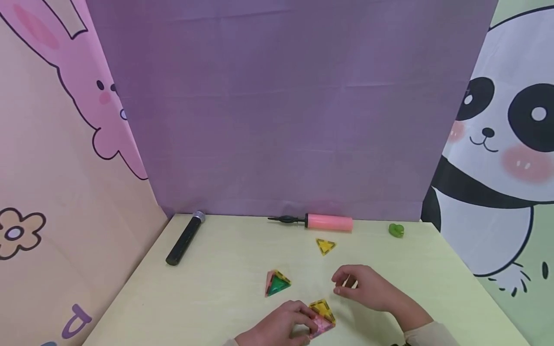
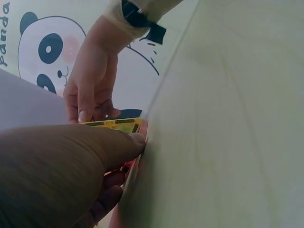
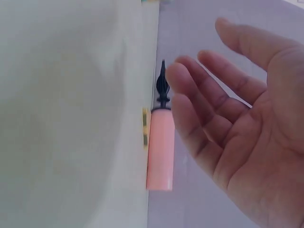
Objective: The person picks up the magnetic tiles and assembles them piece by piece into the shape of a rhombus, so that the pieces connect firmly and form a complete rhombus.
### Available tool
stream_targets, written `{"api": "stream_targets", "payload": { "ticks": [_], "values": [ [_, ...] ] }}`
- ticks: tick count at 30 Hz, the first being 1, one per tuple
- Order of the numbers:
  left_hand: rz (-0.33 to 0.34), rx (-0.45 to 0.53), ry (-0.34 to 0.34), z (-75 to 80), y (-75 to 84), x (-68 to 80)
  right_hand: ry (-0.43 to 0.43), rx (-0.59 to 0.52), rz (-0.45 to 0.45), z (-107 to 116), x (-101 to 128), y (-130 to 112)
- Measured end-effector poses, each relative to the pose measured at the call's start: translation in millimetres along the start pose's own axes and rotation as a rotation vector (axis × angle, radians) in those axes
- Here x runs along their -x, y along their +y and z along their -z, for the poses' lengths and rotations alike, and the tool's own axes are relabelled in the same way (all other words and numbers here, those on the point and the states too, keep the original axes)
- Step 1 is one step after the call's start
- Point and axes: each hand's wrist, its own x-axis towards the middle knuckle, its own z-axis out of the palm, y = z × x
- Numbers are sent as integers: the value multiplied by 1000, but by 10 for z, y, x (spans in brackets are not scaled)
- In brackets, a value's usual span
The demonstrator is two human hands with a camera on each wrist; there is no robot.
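Near the table's front edge my left hand (image 1: 283, 324) grips the pink magnetic tile (image 1: 322, 325), which is joined to a yellow triangular magnetic tile (image 1: 322, 308). In the left wrist view my thumb lies along the tiles' edge, and the other fingers curl beneath it. My right hand (image 1: 365, 287) hovers to the right of these tiles, its fingers loosely bent and nothing between them. Just beyond my left hand stands a small group of joined tiles, with a green triangle (image 1: 277, 285) among pink and yellow ones. Farther back lies a single yellow triangle tile (image 1: 325, 246).
Along the back edge lies a pink hand pump (image 1: 330, 222) with a black nozzle. A black microphone (image 1: 186, 240) rests at the back left of the table (image 1: 207, 288). At the back right sits a small green object (image 1: 396, 230). A purple cloth (image 1: 277, 115) hangs behind.
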Motion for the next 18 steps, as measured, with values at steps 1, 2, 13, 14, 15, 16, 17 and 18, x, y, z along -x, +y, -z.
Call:
{"api": "stream_targets", "payload": {
  "ticks": [1,2,13,14,15,16,17,18],
  "values": [
    [3,10,-2,0,-1,-1,23,21,-4,36,-39,31],
    [8,20,-5,3,1,-1,42,33,-16,73,-79,59],
    [8,5,-10,5,-13,-7,207,96,-168,293,-576,312],
    [1,-4,-9,4,-21,-9,213,104,-170,301,-618,344],
    [-7,-15,-7,5,-25,-9,217,109,-173,306,-660,381],
    [-4,-6,-8,6,-26,-10,218,117,-178,308,-696,411],
    [0,4,-10,6,-28,-10,214,124,-184,309,-731,439],
    [3,14,-13,5,-31,-10,212,131,-194,305,-767,464]
  ]
}}
